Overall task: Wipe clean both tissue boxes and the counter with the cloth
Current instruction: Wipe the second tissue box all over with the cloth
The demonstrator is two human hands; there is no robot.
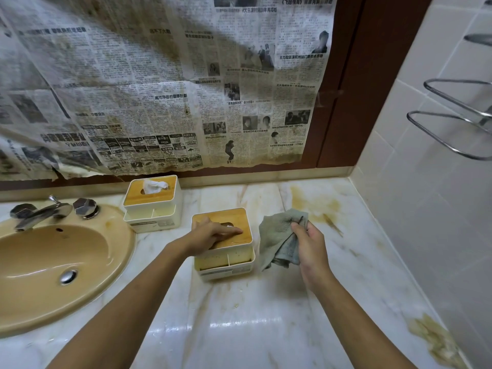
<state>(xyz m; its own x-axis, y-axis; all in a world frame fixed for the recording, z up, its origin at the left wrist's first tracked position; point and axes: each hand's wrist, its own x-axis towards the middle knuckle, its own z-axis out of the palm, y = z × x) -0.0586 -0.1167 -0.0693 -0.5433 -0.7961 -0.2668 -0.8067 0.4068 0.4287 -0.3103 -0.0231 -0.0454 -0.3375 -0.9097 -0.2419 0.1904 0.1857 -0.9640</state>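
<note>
As I look down at the counter [239, 315], it's a pretty grubby scene, not gonna lie. Yellow-brown stains [316, 206] spread over the back right corner, and another crusty patch [436, 339] sits along the front right edge by the tiled wall [426, 195]. Old stained newspaper [159, 89] hangs over the back wall, and its torn bottom edge ends just above the far tissue box [151, 206]. That box stands at the back, right beside the tan sink [53, 262] and its chrome faucet [40, 213], with a white tissue [154, 186] poking out of the wooden lid. A chrome towel rack [452, 123] sticks out from the right wall, well apart from my hands.

The near tissue box [226, 259] stands mid-counter, in front of and to the right of the far one, not touching it. Its front tray looks dirty inside.

My left hand [213, 233] lies flat on its wooden lid, palm down, fingers straight and reaching across the slot. It grips nothing, just rests there.

My right hand [310, 246] is just to the right of that box, fingers curled tight round the grey-green cloth [277, 235]. It's all bunched up, with one flap sticking up past my knuckles and the rest hanging beside the box. Can't tell if the bottom of it touches the counter.
</note>
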